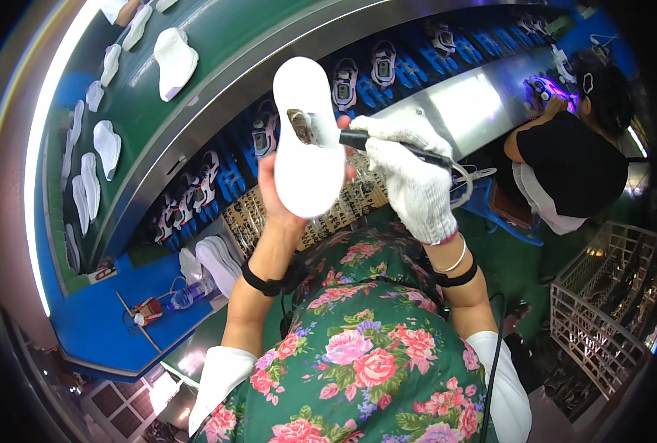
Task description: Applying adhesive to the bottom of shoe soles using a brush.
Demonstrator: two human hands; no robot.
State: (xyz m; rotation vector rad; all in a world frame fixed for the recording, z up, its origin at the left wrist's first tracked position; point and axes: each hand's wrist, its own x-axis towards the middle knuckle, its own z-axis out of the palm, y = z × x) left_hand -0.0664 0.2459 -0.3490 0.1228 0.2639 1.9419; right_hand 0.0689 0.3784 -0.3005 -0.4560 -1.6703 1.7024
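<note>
My bare left hand point(275, 193) is closed around a white shoe sole point(310, 177), held upright in front of me. Its thumb side and fingertips show at both edges of the sole. A brownish patch shows through at the sole's middle. In a white knitted glove, my right hand point(415, 173) grips a black pen-shaped tool point(354, 138). The tool's end reaches the right edge of the sole; whether it touches cannot be made out. A pale looped tube or cord point(464, 188) is by the tool's rear end.
White soles point(175, 63) lie on a green conveyor belt point(218, 44) at the left. Beyond it, partly assembled shoes point(382, 65) stand on a rack. A blue table point(100, 325) holds stacked soles point(218, 262) and a bottle point(187, 297). A person point(572, 155) works at right, near a white wire basket point(602, 317).
</note>
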